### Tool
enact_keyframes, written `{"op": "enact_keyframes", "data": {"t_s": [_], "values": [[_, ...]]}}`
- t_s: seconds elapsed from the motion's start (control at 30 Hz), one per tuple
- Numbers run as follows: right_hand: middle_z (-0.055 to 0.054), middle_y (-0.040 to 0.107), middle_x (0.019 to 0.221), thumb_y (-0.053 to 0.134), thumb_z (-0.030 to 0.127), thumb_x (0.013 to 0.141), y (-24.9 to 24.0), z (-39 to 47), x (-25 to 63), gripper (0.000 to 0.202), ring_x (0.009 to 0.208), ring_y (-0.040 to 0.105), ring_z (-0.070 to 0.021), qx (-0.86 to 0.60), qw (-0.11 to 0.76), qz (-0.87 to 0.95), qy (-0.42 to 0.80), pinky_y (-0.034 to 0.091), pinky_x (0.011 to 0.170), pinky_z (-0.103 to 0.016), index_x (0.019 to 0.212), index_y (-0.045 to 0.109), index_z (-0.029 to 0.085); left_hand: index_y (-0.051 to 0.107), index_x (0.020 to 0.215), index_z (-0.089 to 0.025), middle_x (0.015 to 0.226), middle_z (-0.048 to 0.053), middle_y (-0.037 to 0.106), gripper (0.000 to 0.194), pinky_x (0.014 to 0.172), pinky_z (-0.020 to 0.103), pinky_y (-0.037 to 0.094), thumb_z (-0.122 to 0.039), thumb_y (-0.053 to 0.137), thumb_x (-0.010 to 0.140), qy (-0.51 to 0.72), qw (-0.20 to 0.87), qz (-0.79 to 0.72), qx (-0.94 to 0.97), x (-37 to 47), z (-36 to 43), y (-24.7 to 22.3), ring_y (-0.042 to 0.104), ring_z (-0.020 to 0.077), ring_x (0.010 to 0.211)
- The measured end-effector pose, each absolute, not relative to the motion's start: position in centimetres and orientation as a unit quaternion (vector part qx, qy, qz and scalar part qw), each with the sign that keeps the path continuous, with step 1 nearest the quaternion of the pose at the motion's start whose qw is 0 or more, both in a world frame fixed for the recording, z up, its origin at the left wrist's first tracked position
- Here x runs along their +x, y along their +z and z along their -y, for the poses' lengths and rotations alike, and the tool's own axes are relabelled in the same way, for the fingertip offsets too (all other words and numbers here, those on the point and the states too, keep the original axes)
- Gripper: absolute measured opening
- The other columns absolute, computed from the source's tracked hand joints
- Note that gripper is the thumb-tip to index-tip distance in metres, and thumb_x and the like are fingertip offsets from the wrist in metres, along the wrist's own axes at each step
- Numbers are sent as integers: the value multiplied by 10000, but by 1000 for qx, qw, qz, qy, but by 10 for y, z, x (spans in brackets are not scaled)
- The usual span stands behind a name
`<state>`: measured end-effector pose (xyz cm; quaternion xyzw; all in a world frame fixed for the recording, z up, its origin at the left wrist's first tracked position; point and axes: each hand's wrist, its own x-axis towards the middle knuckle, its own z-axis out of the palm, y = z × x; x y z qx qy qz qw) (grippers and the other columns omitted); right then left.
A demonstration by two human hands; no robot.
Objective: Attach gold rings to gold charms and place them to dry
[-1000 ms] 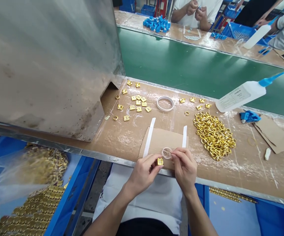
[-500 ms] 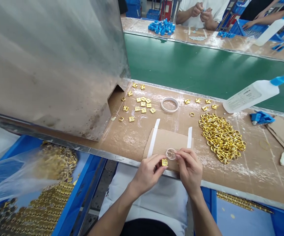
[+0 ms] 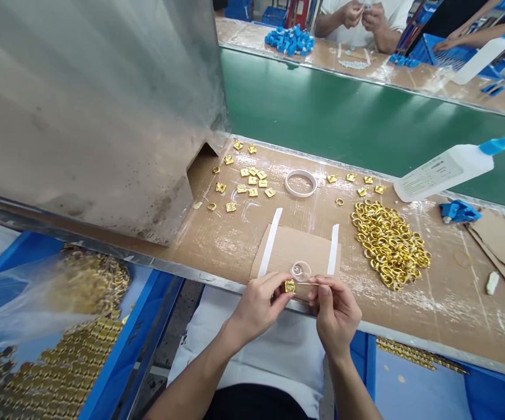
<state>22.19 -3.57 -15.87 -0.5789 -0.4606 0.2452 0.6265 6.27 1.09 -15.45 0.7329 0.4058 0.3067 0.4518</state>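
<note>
Between thumb and fingers, my left hand pinches a gold ring with a square top turned towards me. My right hand grips a thin stick, whose tip points left at the ring's square face; whether it touches cannot be made out. Just beyond the fingers, a small clear round dish sits on a cardboard piece that has white tape strips along both sides. To the right of the hands lies a heap of gold rings.
Several square gold pieces and a roll of tape lie further back. A white bottle leans at right. A metal housing blocks the left. Blue crates stand below the table edge. Beyond the green belt, another person's hands work.
My right hand has drawn the stick back from the clear dish and brought its tip over to the ring. My left hand still holds the ring. The view has shifted slightly.
</note>
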Motion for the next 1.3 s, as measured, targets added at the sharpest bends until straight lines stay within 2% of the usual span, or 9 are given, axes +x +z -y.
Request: {"op": "enact_keyframes", "data": {"t_s": [0.2,0.73,1.3], "values": [[-39,751,849,607,243,1005,-161,40,221,116,502,617,-126,-556,617,488,268,507,419,-231,949,710,239,694,1128,-191,800,22,689,210,674,261,530,-189,587,947,294,458,-409,733,63,-11,-152,607,154,662],[-31,749,844,581,125,988,-167,40,224,171,541,632,-117,-553,564,570,228,549,484,-219,1002,713,234,682,1099,-173,804,20,692,171,655,252,508,-187,586,959,306,450,-397,739,63,-12,-153,596,147,648],[-34,742,861,585,95,983,-171,42,225,203,557,634,-121,-541,565,576,237,542,475,-223,1046,713,239,677,1084,-170,805,17,693,155,636,241,487,-156,606,947,314,443,-394,742,64,-11,-154,597,144,656]]}}
